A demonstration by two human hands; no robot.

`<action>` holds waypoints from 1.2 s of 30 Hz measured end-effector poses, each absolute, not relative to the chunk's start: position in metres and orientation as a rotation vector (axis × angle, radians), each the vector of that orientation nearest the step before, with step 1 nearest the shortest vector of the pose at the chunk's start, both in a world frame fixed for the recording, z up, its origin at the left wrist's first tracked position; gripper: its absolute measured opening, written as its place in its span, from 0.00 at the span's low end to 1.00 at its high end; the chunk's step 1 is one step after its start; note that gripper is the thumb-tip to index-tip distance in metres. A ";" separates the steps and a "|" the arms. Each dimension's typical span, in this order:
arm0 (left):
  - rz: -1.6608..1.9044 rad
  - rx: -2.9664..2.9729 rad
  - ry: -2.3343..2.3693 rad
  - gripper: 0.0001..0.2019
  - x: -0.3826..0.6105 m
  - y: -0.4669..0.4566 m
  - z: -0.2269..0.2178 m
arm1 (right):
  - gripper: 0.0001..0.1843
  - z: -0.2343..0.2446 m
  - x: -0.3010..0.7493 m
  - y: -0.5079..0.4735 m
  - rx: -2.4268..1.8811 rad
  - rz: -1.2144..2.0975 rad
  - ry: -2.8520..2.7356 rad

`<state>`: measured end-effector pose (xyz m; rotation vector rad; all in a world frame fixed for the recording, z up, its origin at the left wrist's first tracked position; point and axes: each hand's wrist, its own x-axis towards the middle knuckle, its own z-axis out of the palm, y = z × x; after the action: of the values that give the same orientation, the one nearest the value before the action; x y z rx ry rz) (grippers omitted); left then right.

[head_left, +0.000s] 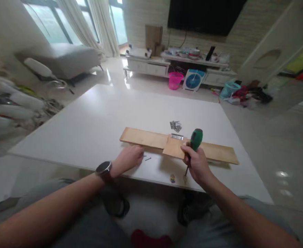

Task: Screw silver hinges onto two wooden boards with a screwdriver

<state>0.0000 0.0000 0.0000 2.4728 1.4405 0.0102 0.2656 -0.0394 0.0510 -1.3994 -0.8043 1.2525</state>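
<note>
My right hand [197, 163] is wrapped round a screwdriver [196, 138] with a green and black handle, its shaft pointing down toward the table's near edge. On the left, my left hand [132, 156] rests low over the table with curled fingers. Its fingertips are beside two small screws [148, 159]; whether one is pinched is hidden. Two long wooden boards [144, 137] lie end to end, with a shorter wooden piece [173, 146] across their meeting point. A metal hinge [177, 136] sits at that piece's far edge.
Several loose metal hinges [175, 126] lie beyond the boards on the white table [102, 113]. A small colourful object [172, 178] is at the near edge. Across the floor stand a pink basket [175, 80], a blue and white fan [194, 80] and a low cabinet [146, 67].
</note>
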 end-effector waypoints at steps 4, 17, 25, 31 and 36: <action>0.073 2.455 1.438 0.09 0.000 0.000 0.010 | 0.21 0.054 0.277 -0.045 -1.483 1.224 -0.923; 0.548 2.056 0.615 0.25 0.038 -0.012 0.042 | 0.13 0.062 0.303 -0.064 -1.550 1.416 -1.876; 0.458 2.087 0.524 0.09 0.066 -0.018 0.033 | 0.06 0.062 0.310 -0.068 -1.527 1.373 -2.033; 0.431 2.042 0.512 0.07 0.070 -0.018 0.028 | 0.07 0.067 0.313 -0.066 -1.456 1.460 -2.046; 0.491 2.002 0.487 0.10 0.070 -0.020 0.026 | 0.11 0.071 0.309 -0.062 -1.440 1.491 -1.973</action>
<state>0.0699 -0.0204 0.0263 2.0024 0.4869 0.4909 0.3092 -0.0617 0.0707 -1.4396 -1.9728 1.4909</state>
